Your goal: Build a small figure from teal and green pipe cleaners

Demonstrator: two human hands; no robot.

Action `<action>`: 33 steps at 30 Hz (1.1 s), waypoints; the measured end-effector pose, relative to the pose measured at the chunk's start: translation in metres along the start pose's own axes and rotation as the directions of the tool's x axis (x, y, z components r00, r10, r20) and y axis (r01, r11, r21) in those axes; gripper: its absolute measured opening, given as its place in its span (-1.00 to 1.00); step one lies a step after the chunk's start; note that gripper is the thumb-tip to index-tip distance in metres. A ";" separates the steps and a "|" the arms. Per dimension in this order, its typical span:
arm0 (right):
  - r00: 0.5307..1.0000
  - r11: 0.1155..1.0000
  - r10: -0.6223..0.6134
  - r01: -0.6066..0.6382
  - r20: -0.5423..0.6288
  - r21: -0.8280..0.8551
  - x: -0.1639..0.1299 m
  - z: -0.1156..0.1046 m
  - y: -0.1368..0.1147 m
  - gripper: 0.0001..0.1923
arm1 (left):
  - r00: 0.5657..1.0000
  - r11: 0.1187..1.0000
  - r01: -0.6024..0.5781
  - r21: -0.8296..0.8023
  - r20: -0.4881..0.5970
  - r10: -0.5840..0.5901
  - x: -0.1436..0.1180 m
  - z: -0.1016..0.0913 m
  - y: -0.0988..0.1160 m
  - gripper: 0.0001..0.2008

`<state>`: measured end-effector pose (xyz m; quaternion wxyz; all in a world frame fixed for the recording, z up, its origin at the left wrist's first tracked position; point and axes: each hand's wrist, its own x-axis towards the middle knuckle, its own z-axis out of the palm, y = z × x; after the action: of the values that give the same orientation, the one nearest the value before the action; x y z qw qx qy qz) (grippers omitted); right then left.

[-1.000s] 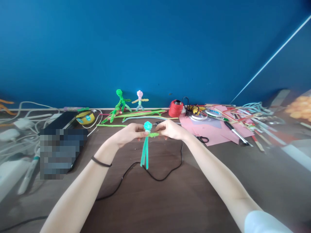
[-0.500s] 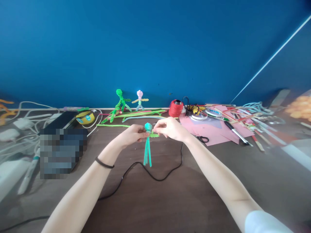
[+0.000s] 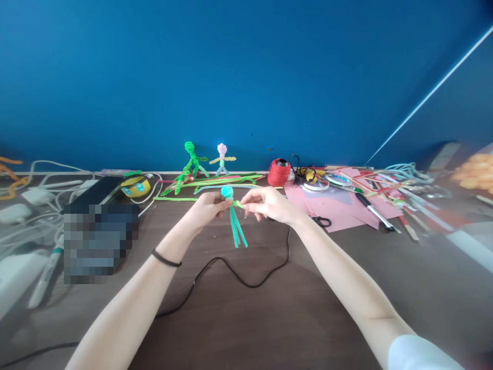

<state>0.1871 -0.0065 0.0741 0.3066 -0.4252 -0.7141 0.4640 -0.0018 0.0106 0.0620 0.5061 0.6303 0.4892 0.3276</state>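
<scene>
Stretching to the blue wall, the brown table (image 3: 269,308) carries pink paper sheets (image 3: 339,208) toward its far right edge and a red thread spool (image 3: 279,172) at the far edge. Above its middle, the left hand (image 3: 206,208) and right hand (image 3: 267,204) each pinch the teal pipe-cleaner figure (image 3: 231,216), its legs hanging free.

I am holding a small teal pipe-cleaner figure (image 3: 232,218) above the brown table. Its coiled round head is sitting on top, a light green piece is crossing just below, and two straight teal legs are hanging down, slightly splayed.
</scene>
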 end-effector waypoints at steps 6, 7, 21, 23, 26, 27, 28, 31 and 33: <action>0.996 0.997 -0.077 0.077 -0.044 -0.017 0.003 0.002 0.007 -0.88 | 1.000 0.998 0.014 -0.053 0.028 -0.013 0.000 -0.002 0.002 -0.72; 0.995 0.997 -0.081 0.080 -0.050 -0.024 0.004 0.002 0.008 -0.88 | 0.999 0.998 0.019 -0.067 0.035 -0.016 0.000 -0.002 0.003 -0.72; 0.999 0.988 0.036 -0.030 -0.032 0.152 0.009 0.000 0.016 -0.77 | 0.982 0.986 -0.027 -0.162 0.182 0.057 -0.001 -0.007 0.002 -0.66; 1.000 0.992 0.022 -0.022 0.003 0.125 0.008 -0.002 0.016 -0.78 | 0.974 0.989 -0.026 -0.145 0.221 0.058 -0.004 -0.008 0.005 -0.67; 0.999 1.000 0.004 -0.005 0.039 0.031 0.009 -0.006 0.019 -0.83 | 0.959 0.994 -0.008 -0.107 0.281 0.038 -0.008 -0.008 0.010 -0.67; 0.999 1.000 -0.002 0.001 0.050 0.006 0.009 -0.007 0.020 -0.84 | 0.952 0.995 -0.003 -0.095 0.306 0.032 -0.009 -0.008 0.011 -0.68; 0.998 1.000 -0.008 0.009 0.059 -0.013 0.009 -0.008 0.021 -0.84 | 0.943 0.997 0.002 -0.083 0.331 0.025 -0.010 -0.009 0.012 -0.68; 0.992 0.998 -0.051 0.055 0.116 -0.032 0.007 -0.010 0.021 -0.85 | 0.921 0.999 0.001 -0.045 0.390 0.016 -0.013 -0.010 0.013 -0.70; 0.985 0.996 -0.081 0.086 0.151 -0.028 0.006 -0.010 0.019 -0.84 | 0.914 0.999 0.007 -0.040 0.405 0.009 -0.013 -0.011 0.013 -0.71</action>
<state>0.1993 0.0065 0.0611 0.2641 -0.3642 -0.7600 0.4691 -0.0120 0.0017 0.0782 0.6088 0.6744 0.3667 0.2000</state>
